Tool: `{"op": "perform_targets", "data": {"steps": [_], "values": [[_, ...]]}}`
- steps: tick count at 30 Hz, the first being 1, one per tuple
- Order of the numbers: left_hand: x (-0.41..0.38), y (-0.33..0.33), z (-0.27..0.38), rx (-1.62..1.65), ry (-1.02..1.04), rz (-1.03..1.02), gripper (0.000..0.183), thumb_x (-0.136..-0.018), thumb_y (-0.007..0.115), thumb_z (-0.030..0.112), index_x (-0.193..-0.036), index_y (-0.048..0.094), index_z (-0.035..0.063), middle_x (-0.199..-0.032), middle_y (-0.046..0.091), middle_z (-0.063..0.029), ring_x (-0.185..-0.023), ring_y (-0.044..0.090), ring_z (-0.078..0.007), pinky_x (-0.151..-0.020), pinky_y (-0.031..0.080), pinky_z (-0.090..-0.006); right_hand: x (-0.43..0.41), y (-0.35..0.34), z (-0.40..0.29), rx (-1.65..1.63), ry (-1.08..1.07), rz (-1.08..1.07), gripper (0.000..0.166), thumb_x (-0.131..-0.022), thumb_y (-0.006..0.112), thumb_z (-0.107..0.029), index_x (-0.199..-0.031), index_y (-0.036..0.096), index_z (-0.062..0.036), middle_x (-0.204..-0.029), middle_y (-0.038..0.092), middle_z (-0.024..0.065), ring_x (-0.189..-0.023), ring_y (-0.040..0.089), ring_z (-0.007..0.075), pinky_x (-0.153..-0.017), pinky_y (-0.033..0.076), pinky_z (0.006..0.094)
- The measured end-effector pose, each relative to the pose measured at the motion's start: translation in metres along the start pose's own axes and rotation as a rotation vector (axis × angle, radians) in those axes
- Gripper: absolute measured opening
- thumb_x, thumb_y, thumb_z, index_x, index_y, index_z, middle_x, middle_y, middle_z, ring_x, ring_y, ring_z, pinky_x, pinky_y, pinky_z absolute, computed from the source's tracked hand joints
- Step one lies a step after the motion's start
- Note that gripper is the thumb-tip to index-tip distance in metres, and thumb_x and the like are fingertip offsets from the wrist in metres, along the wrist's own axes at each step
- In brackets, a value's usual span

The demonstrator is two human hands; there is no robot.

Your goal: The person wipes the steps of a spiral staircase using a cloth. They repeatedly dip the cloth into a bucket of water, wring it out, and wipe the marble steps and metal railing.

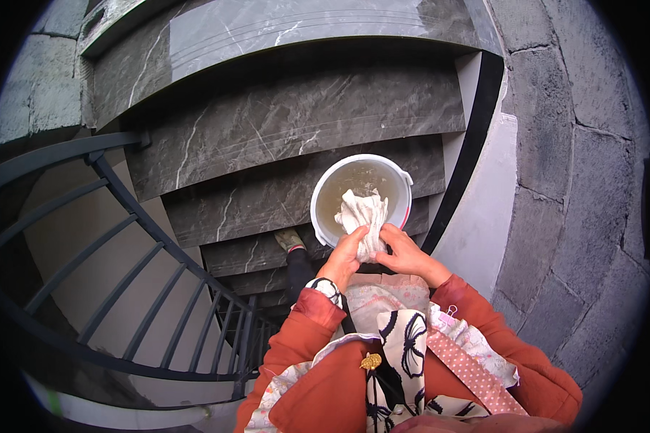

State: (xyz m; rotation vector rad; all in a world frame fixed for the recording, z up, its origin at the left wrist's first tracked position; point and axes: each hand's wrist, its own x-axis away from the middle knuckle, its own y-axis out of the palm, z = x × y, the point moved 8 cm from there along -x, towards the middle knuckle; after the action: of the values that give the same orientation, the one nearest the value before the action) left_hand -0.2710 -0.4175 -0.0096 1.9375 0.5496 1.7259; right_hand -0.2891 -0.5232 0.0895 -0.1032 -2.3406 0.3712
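A bunched white cloth (362, 216) is held between both my hands at the near rim of a white plastic bucket (315, 201). Murky brownish water (352, 176) fills part of the bucket, and the cloth's far end hangs over it. My left hand (345, 257) grips the cloth from the left side, with the thumb along it. From the right, my right hand (406, 253) closes around the lower part of the same cloth. The bucket is on the dark marble-look stairs; its base is hidden.
Dark veined stair treads (298, 122) rise ahead and more steps lie below. A grey metal railing (157, 243) curves along the left. Stone-block wall (590, 211) and a black skirting strip (468, 157) border the right. My shoe (288, 239) stands on a step left of the bucket.
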Motion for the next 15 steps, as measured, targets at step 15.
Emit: {"op": "perform_targets", "data": {"steps": [15], "values": [[0.057,0.042,-0.052,0.712,-0.198,-0.181,0.057,-0.092,0.047,0.048,-0.133,0.052,0.0083,-0.121,0.058,-0.0201,-0.105,0.059,-0.0326,-0.086,0.051,-0.0441,-0.032,0.058,0.023,-1.935,-0.003,-0.153,0.096,-0.078,0.044,-0.08,-0.147,0.034,-0.0134,-0.14,0.046,0.0185,-0.127,0.045,0.0413,-0.105,0.041,0.0504]]}}
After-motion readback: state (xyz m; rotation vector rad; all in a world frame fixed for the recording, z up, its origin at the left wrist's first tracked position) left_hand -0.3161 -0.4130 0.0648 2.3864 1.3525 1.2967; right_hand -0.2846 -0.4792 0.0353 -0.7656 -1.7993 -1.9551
